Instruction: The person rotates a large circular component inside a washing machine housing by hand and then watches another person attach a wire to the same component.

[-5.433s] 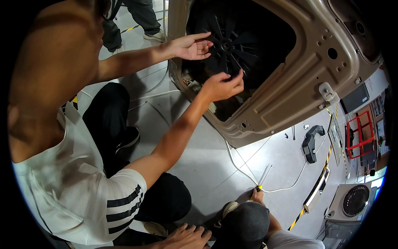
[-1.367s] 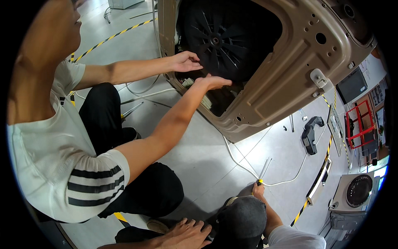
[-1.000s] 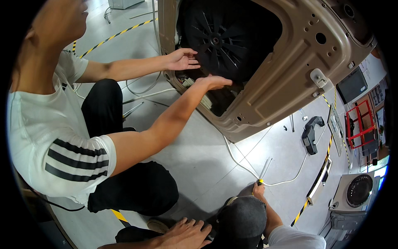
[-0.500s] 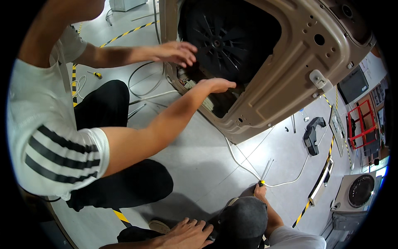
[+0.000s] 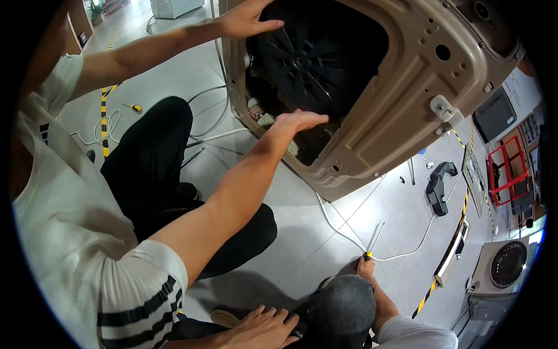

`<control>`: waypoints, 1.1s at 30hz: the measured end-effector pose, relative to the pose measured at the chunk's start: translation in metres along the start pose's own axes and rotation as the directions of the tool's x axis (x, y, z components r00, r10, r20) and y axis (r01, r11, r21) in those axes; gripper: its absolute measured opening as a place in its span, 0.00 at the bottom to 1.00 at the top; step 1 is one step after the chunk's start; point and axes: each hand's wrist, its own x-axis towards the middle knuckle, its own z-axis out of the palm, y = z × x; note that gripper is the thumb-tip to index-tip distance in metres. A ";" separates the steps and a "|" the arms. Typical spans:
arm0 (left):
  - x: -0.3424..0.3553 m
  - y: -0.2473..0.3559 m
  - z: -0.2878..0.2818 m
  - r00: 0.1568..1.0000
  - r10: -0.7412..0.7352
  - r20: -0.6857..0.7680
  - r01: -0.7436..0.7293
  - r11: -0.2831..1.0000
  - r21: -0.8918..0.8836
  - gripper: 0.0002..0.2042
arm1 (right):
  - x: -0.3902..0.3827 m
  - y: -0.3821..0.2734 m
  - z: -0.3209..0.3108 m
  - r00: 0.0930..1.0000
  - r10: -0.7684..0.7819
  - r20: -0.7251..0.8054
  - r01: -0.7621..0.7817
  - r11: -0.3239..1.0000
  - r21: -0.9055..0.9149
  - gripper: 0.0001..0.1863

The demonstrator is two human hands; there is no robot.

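Note:
My left hand [image 5: 264, 327] lies with its fingers extended on my dark-clad leg, holding nothing. Low on the right, my right hand [image 5: 365, 267] is closed round the yellow and black handle of a screwdriver [image 5: 376, 237]; its thin shaft points up and away, above the floor. Ahead stands a brown metal washing machine cabinet [image 5: 372, 139] with a large opening, a black ribbed drum [image 5: 299, 61] inside. A co-worker in white reaches there: one hand [image 5: 250, 20] at the opening's upper left edge, the other hand [image 5: 302, 120] under the drum.
A white cable [image 5: 401, 256] runs over the floor near my right hand. Farther right are a black plastic part [image 5: 440, 189], a panel [image 5: 451, 256] and a front-loading washing machine [image 5: 500, 267]. Another yellow screwdriver [image 5: 135, 108] lies beyond the co-worker's knee.
The co-worker has leaned in, and their farther hand has risen from before the drum to the opening's upper edge. Their other hand stays under the drum. My hands have hardly moved.

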 end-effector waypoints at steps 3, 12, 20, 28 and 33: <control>0.001 0.000 0.000 0.999 -0.017 0.030 0.017 1.000 0.008 0.22 | -0.002 -0.003 0.001 1.000 -0.003 0.017 0.003 1.000 0.008 0.32; 0.007 -0.001 -0.001 0.998 -0.040 0.054 0.039 0.999 0.009 0.23 | -0.003 -0.005 0.000 1.000 -0.005 0.018 0.005 1.000 0.006 0.32; 0.011 -0.002 -0.002 0.997 -0.022 0.079 0.022 1.000 -0.001 0.23 | 0.002 0.000 0.000 1.000 0.015 0.001 -0.015 1.000 -0.007 0.32; 0.008 -0.001 0.000 0.996 -0.035 0.077 0.036 0.999 -0.014 0.22 | -0.004 -0.006 -0.001 0.999 0.025 0.026 -0.025 1.000 0.000 0.31; 0.008 -0.002 0.000 0.997 -0.034 0.073 0.036 0.999 -0.021 0.22 | -0.006 -0.009 -0.006 0.999 0.030 0.041 -0.030 1.000 -0.001 0.31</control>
